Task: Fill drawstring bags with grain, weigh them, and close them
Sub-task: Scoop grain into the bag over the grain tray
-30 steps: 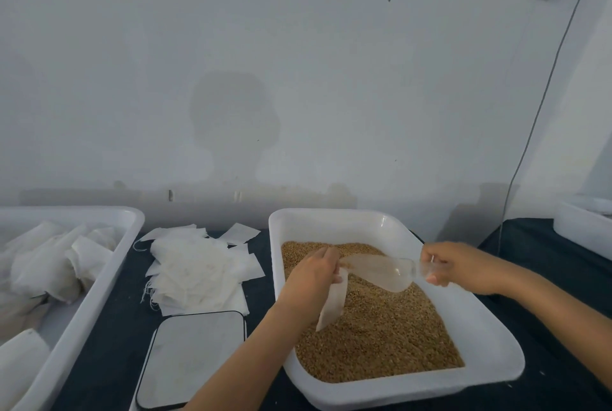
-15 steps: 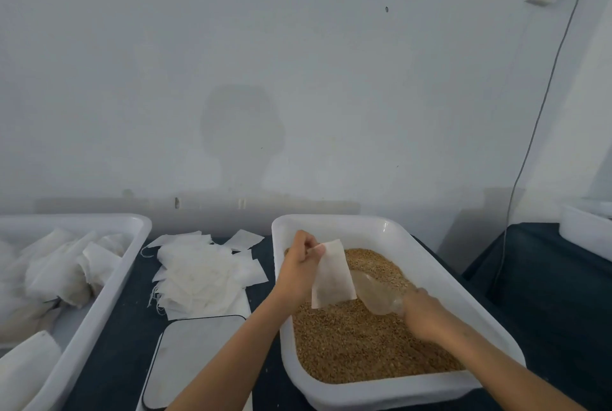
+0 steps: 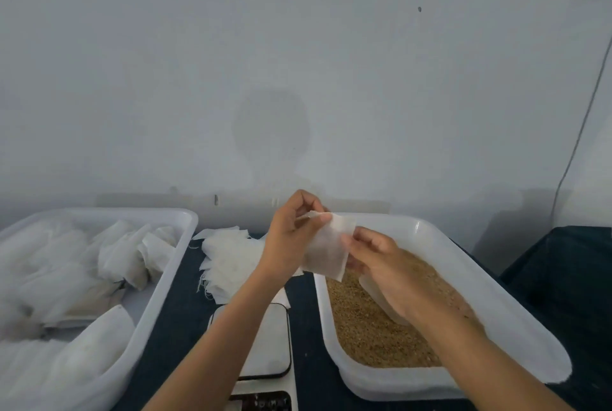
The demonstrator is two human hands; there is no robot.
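Both hands now up on the bag (image 3: 326, 253), above the grain tub's (image 3: 496, 284) near-left corner. Left hand (image 3: 291, 238) pinches its top edge, right hand (image 3: 377, 261) pinches its right side; scoop (image 3: 376, 294) mostly hidden under right palm.

The bag (image 3: 326, 253) I pinch feels like thin, matt white cloth. Under it, my glossy white plastic tub (image 3: 490, 284) holds rough tan grain (image 3: 371, 331). Left of the tub, the scale (image 3: 268, 344) has a smooth, shiny top.
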